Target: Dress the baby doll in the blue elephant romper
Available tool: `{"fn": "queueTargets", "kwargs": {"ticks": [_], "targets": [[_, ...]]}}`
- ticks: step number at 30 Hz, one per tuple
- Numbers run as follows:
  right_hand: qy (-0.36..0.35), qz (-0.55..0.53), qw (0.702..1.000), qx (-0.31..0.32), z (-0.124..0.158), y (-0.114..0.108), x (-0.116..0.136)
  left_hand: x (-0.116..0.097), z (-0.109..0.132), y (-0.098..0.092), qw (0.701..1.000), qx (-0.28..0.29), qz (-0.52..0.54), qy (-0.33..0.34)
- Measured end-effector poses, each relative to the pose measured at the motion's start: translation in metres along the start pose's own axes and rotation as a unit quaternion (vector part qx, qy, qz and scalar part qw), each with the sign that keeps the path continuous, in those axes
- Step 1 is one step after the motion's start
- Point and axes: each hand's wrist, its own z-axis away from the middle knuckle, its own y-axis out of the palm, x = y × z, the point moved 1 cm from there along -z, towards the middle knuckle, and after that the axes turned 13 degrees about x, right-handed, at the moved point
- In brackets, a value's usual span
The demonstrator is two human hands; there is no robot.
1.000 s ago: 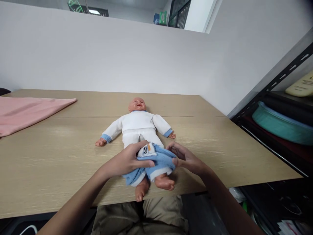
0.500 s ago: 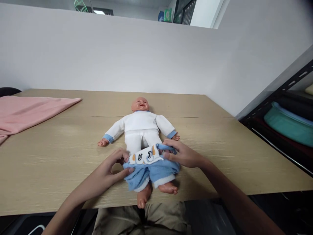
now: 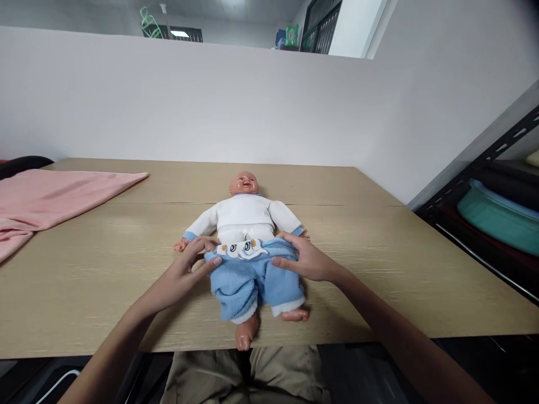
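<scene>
A baby doll (image 3: 243,212) in a white top lies on its back on the wooden table (image 3: 84,269), head away from me and feet at the near edge. Blue fleece trousers (image 3: 252,280) with a white waistband patch cover its legs up to the waist. My left hand (image 3: 189,269) pinches the waistband at the doll's left side as I see it. My right hand (image 3: 301,258) grips the waistband on the other side, thumb along the front.
A pink cloth (image 3: 46,193) lies at the table's far left. A dark metal shelf rack (image 3: 484,185) stands to the right, holding a teal round container (image 3: 501,216). A white partition wall backs the table. My lap in khaki trousers shows below the table edge.
Both hands have pulled the blue trousers up from the doll's knees to its waist. The camera has tilted slightly, and the doll's lower legs now stick out of the cuffs.
</scene>
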Motion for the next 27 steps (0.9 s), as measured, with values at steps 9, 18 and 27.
{"fn": "queueTargets", "kwargs": {"ticks": [9,18,27], "targets": [[-0.003,-0.098,0.979,-0.177,-0.057,-0.002,-0.029,0.021,-0.061,-0.001,0.993,-0.06,0.103,-0.015],[0.0,-0.082,0.974,-0.212,-0.091,-0.013,-0.054,0.046,-0.1,-0.012,0.987,-0.134,0.087,0.008],[0.01,-0.116,0.98,-0.162,-0.081,-0.028,-0.07,0.058,-0.112,-0.032,0.994,-0.067,0.088,0.012]]}}
